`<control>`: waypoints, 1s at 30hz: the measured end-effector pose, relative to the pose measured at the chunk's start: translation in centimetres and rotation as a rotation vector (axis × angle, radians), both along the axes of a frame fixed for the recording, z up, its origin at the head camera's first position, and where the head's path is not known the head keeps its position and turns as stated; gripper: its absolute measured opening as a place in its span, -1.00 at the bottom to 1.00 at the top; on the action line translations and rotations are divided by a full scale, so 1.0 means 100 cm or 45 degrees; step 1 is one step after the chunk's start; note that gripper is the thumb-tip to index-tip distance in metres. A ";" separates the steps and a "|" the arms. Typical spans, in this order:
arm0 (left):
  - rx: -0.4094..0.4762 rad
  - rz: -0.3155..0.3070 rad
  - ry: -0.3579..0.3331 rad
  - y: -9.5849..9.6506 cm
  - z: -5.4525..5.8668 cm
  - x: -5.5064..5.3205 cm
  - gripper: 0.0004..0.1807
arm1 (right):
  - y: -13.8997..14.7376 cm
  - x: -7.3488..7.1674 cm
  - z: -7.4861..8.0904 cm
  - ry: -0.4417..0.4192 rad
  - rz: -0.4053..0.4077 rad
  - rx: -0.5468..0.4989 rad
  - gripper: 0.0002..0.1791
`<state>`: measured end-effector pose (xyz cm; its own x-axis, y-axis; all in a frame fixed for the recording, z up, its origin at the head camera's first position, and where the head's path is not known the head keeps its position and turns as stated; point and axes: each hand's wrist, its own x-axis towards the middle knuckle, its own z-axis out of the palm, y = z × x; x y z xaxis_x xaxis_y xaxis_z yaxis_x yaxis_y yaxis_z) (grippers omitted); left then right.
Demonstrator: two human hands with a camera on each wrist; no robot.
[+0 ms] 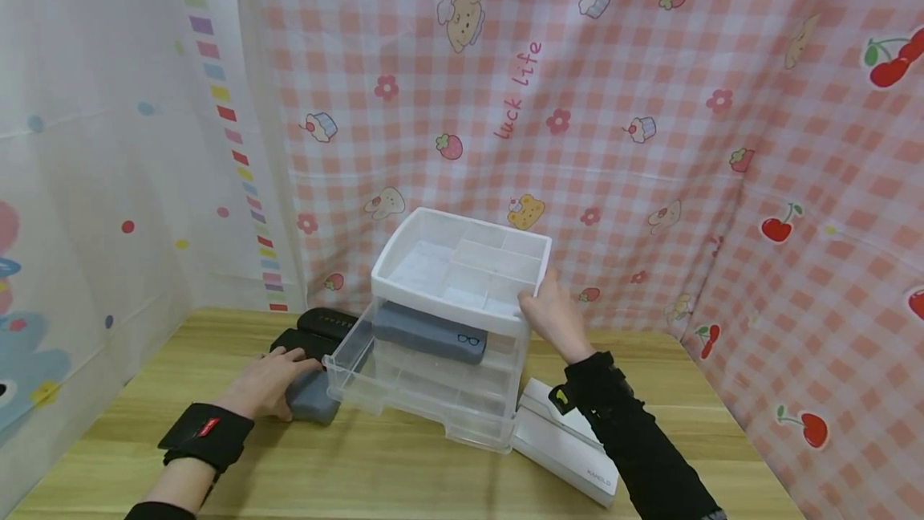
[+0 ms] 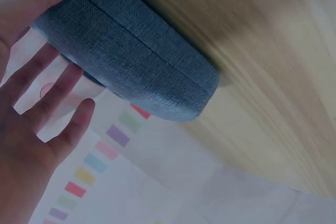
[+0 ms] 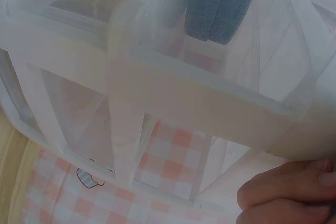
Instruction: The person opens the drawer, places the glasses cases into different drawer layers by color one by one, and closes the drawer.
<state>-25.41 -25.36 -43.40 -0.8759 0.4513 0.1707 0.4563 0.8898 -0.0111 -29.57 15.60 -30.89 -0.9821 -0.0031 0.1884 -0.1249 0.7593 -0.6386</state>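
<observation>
Head view evenly bright; left wrist view dimmer, soft shadow along the long blue denim case [image 2: 136,51]; right wrist view hazy, boxy white plastic drawer unit [image 3: 157,85] washed out.

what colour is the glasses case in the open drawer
The glasses case is greyish blue with a small dark glasses print; the head view shows it best.
</observation>
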 end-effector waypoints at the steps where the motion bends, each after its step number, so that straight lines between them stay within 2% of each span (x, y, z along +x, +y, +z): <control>1: 0.010 0.010 -0.006 -0.001 0.001 0.000 -0.17 | 0.000 0.000 0.000 0.002 -0.002 0.003 -0.33; 5: 0.026 0.063 0.012 -0.003 0.009 0.003 -0.14 | 0.000 0.000 -0.001 0.006 -0.003 0.011 -0.33; 10: 0.031 0.155 0.111 -0.005 0.024 0.006 -0.14 | 0.000 0.000 0.000 -0.004 -0.008 0.016 -0.33; 14: 0.024 0.206 0.187 -0.007 0.041 0.010 -0.18 | 0.000 0.000 0.001 -0.003 -0.026 0.032 -0.33; 18: 0.016 0.232 0.269 -0.006 0.062 0.013 -0.18 | -0.001 0.000 0.000 0.013 -0.034 0.049 -0.33; 23: 0.009 0.217 0.410 -0.002 0.090 0.018 -0.14 | -0.001 0.001 0.001 0.021 -0.029 0.045 -0.33; 27: 0.007 0.170 0.600 0.006 0.108 0.023 -0.10 | -0.001 0.001 0.000 0.021 -0.025 0.040 -0.33; 30: 0.013 0.128 0.709 0.016 0.120 0.028 -0.07 | -0.001 0.001 0.000 0.020 -0.021 0.035 -0.34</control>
<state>-22.65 -23.78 -31.36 -0.6908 0.3663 0.6234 0.2973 0.9298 -0.2169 -29.50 15.50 -30.86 -0.9790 0.0078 0.2038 -0.1220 0.7784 -0.6158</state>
